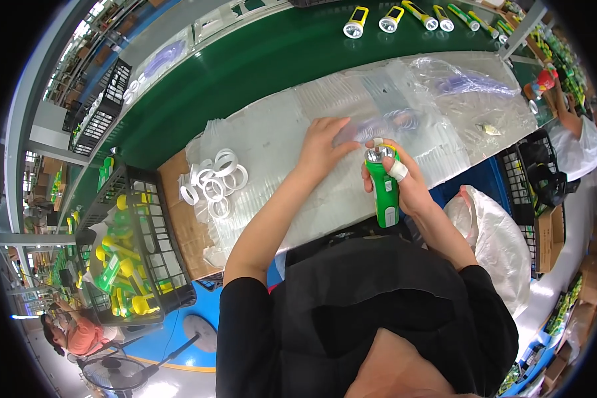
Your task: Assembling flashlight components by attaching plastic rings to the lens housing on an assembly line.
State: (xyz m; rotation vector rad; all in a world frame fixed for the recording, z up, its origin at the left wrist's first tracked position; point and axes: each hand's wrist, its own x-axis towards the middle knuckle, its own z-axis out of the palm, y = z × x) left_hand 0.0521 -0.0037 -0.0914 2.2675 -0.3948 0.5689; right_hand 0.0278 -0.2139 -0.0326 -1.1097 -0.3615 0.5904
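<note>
My right hand [408,176] grips a green flashlight [385,192], its silver reflector end pointing up and away from me. White tape wraps one finger of that hand. To its left, my left hand [322,147] reaches over the work surface with thumb and fingers apart. Just beyond its fingertips lie clear round plastic lenses [373,127], partly blurred. Whether the fingertips touch one cannot be made out. White plastic rings [213,189] are heaped at the left end of the plastic-covered surface [278,146].
Several yellow and green flashlights [391,20] line the green conveyor belt [245,66] beyond the surface. A black crate [159,232] of flashlight parts stands at left. More clear lenses [467,81] lie at far right, above a white bag [487,232]. Other people work nearby.
</note>
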